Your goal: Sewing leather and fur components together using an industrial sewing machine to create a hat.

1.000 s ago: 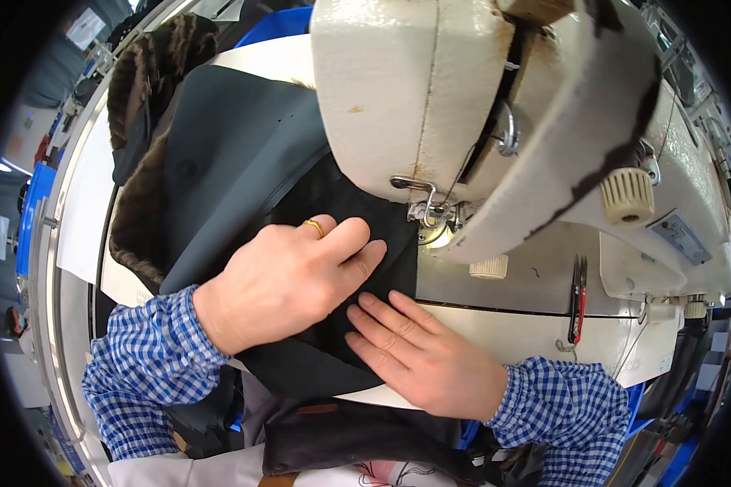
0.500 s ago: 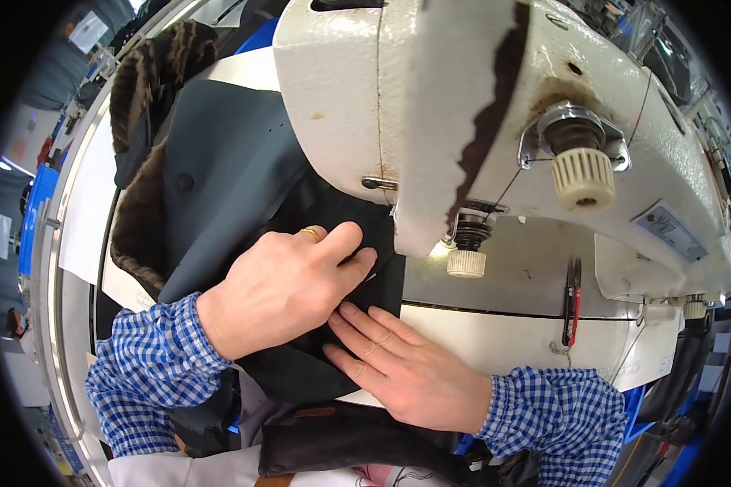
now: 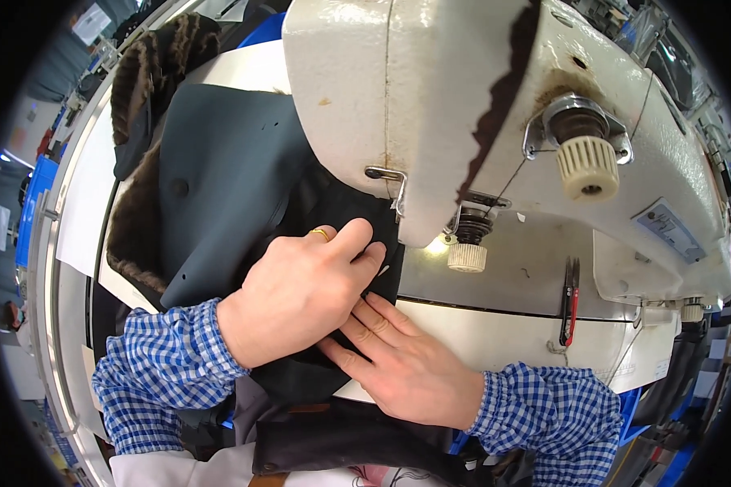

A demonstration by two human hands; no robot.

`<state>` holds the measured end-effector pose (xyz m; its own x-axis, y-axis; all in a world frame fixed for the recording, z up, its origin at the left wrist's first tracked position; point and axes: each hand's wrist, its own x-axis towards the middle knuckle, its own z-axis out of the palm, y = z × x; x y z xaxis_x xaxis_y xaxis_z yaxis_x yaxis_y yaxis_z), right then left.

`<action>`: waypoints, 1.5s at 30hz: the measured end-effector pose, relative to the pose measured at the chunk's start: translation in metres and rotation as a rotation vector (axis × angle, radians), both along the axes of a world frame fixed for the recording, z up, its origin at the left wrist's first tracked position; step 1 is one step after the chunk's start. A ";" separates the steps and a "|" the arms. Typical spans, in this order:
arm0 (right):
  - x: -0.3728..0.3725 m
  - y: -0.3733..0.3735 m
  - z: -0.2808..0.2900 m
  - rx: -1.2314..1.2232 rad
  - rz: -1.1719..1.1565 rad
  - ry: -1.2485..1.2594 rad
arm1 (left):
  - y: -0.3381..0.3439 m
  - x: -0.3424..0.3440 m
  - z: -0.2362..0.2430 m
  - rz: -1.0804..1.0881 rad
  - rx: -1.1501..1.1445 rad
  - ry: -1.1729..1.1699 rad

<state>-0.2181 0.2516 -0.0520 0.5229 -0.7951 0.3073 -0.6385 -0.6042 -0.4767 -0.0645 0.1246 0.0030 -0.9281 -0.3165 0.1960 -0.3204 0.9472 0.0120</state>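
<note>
Garment (image 3: 211, 170) beneath fingers (image 3: 379, 326), lengthwise near-to-far, slate corner (image 3: 177, 290) toward lower-left

Red-and-black snips (image 3: 571, 307) are lying on the surface (image 3: 495, 326), right of frame, thread (image 3: 557, 349) curling just below. White sheet (image 3: 83, 219) is lying left; blue panel (image 3: 37, 209) is showing far left.
</note>
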 end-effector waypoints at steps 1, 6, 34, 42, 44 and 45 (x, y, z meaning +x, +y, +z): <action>0.000 0.000 0.000 -0.006 -0.005 0.004 | 0.002 -0.001 -0.001 0.019 0.007 0.005; -0.001 -0.002 -0.001 0.005 0.011 0.002 | 0.008 -0.006 -0.005 0.040 -0.006 0.017; -0.011 -0.013 -0.006 0.114 0.404 -0.241 | 0.049 0.058 0.032 0.305 -0.024 0.083; 0.021 0.028 -0.005 0.101 0.250 -0.055 | 0.063 0.043 -0.020 0.166 -0.018 0.354; 0.030 0.037 -0.008 -0.016 0.136 -0.083 | 0.042 0.036 -0.022 0.018 -0.099 0.374; 0.035 0.038 -0.010 -0.135 0.041 -0.114 | 0.028 0.032 -0.018 -0.072 -0.179 0.437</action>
